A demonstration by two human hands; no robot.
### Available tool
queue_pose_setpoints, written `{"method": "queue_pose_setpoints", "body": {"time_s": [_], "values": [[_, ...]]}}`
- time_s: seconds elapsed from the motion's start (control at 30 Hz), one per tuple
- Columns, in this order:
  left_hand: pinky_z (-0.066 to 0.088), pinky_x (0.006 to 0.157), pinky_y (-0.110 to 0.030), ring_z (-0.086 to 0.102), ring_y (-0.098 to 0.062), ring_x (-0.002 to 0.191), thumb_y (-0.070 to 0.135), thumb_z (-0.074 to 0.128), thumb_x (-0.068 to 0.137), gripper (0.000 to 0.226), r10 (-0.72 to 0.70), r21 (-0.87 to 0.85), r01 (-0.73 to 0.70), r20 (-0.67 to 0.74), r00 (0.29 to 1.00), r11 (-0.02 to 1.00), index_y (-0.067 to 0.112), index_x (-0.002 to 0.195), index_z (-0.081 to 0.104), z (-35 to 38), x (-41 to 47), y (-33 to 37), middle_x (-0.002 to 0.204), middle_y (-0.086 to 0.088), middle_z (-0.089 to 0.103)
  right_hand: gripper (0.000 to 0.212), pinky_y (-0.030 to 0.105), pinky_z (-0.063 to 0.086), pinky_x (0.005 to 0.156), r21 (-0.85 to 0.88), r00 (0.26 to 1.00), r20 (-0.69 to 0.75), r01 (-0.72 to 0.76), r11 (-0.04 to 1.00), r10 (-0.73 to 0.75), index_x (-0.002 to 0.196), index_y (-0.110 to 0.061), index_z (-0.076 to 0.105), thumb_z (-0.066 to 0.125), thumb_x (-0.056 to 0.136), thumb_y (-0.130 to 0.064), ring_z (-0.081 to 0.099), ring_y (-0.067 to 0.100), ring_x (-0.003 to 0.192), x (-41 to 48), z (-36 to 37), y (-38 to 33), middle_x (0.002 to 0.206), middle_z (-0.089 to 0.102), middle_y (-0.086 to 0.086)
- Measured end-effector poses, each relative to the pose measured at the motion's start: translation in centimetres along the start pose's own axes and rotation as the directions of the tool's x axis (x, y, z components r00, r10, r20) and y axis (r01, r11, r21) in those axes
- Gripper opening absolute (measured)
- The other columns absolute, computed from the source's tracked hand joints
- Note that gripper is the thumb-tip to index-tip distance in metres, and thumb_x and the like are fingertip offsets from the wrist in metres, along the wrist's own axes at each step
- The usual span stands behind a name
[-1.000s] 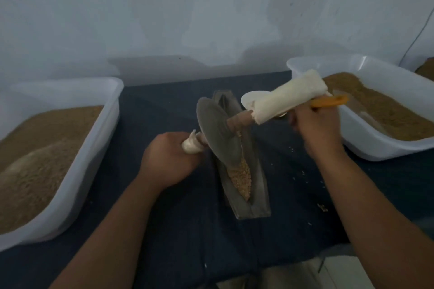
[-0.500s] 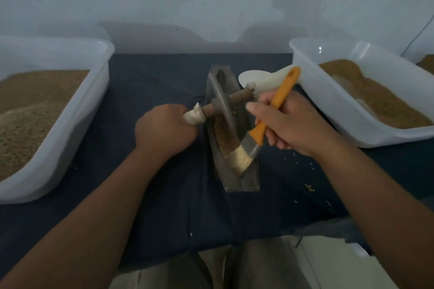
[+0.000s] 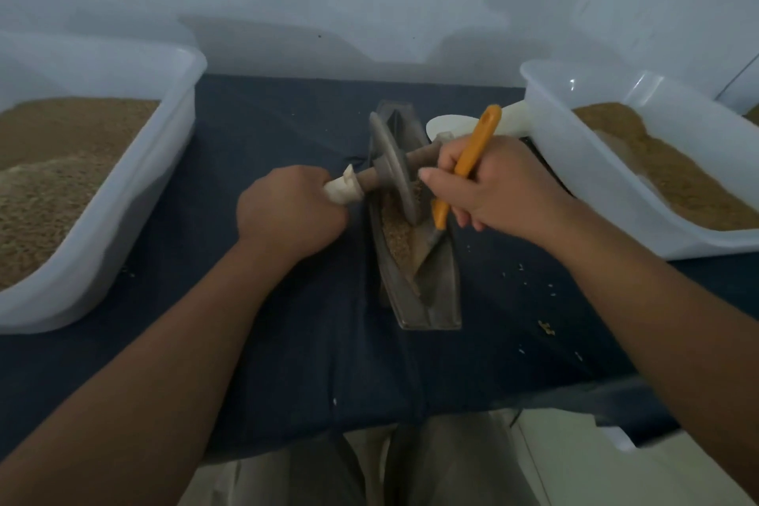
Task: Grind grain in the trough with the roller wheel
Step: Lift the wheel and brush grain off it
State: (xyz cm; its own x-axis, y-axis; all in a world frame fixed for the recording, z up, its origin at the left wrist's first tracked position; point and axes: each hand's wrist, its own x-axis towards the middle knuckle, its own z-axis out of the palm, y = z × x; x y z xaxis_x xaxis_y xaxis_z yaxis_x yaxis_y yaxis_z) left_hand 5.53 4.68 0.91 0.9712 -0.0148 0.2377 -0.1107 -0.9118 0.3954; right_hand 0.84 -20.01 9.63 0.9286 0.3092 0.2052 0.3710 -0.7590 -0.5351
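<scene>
Roller wheel (image 3: 392, 170) sits upright in the trough (image 3: 429, 302) on the bench (image 3: 283, 119), over the grain (image 3: 396, 236) — looks heavy, stiff metal, so grab it by the axle ends imo: left hand (image 3: 291, 214) fisted round the wrapped stub, right hand (image 3: 499, 187) curled round an orange brush (image 3: 474, 154).
</scene>
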Motion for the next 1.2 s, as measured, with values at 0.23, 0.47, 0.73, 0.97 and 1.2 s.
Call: {"method": "queue_pose_setpoints", "body": {"time_s": [0.23, 0.47, 0.73, 0.97, 1.2], "values": [[0.040, 0.057, -0.028, 0.057, -0.017, 0.061, 0.041, 0.061, 0.074, 0.017, -0.003, -0.004, 0.003, -0.019, 1.000, 1.000, 0.027, 0.067, 0.058, -0.1, -0.1, 0.1, 0.065, 0.010, 0.059, 0.037, 0.019, 0.045, 0.042, 0.180, 0.991, 0.116, -0.084, 0.980, 0.064, 0.075, -0.022, 0.065, 0.060, 0.102, -0.047, 0.056, 0.013, 0.039, 0.2, 0.0, 0.6, 0.055, 0.066, 0.004], [0.035, 0.054, -0.026, 0.056, -0.016, 0.058, 0.044, 0.059, 0.075, 0.021, -0.006, -0.046, 0.003, -0.059, 0.998, 0.999, 0.027, 0.063, 0.057, 0.1, 0.0, 0.0, 0.061, 0.010, 0.058, 0.037, 0.013, 0.044, 0.045, 0.160, 0.997, -0.074, 0.012, 0.987, 0.000, 0.072, -0.022, 0.059, 0.059, 0.103, -0.041, 0.059, 0.011, 0.040, 0.3, -0.3, 0.9, 0.056, 0.067, 0.000], [0.033, 0.053, -0.025, 0.055, -0.014, 0.055, 0.048, 0.057, 0.075, 0.025, -0.019, -0.092, 0.012, -0.080, 0.997, 0.996, 0.026, 0.062, 0.057, 0.0, -0.2, -0.1, 0.058, 0.010, 0.058, 0.037, 0.014, 0.049, 0.051, 0.066, 0.993, -0.116, 0.019, 0.998, -0.011, 0.070, -0.026, 0.055, 0.061, 0.105, -0.036, 0.062, 0.012, 0.044, 0.3, 1.3, 1.6, 0.058, 0.068, -0.002], [0.033, 0.054, -0.024, 0.054, -0.012, 0.057, 0.044, 0.060, 0.076, 0.021, -0.023, -0.076, 0.018, -0.072, 0.997, 0.997, 0.027, 0.064, 0.060, 0.2, -0.1, -0.2, 0.060, 0.010, 0.059, 0.035, 0.013, 0.047, 0.049, 0.107, 1.000, -0.030, 0.012, 0.994, -0.009, 0.072, -0.024, 0.059, 0.059, 0.104, -0.039, 0.061, 0.010, 0.042, -0.7, 0.9, 1.9, 0.058, 0.068, -0.003], [0.036, 0.055, -0.026, 0.055, -0.014, 0.059, 0.044, 0.059, 0.074, 0.018, -0.024, -0.055, 0.021, -0.063, 0.998, 0.998, 0.028, 0.067, 0.060, 0.0, 0.0, -0.1, 0.063, 0.011, 0.059, 0.035, 0.011, 0.045, 0.047, 0.162, 0.940, -0.340, 0.059, 0.985, -0.001, 0.073, -0.022, 0.060, 0.060, 0.105, -0.036, 0.062, 0.012, 0.043, -2.1, -0.8, 1.7, 0.058, 0.067, -0.004]]}}
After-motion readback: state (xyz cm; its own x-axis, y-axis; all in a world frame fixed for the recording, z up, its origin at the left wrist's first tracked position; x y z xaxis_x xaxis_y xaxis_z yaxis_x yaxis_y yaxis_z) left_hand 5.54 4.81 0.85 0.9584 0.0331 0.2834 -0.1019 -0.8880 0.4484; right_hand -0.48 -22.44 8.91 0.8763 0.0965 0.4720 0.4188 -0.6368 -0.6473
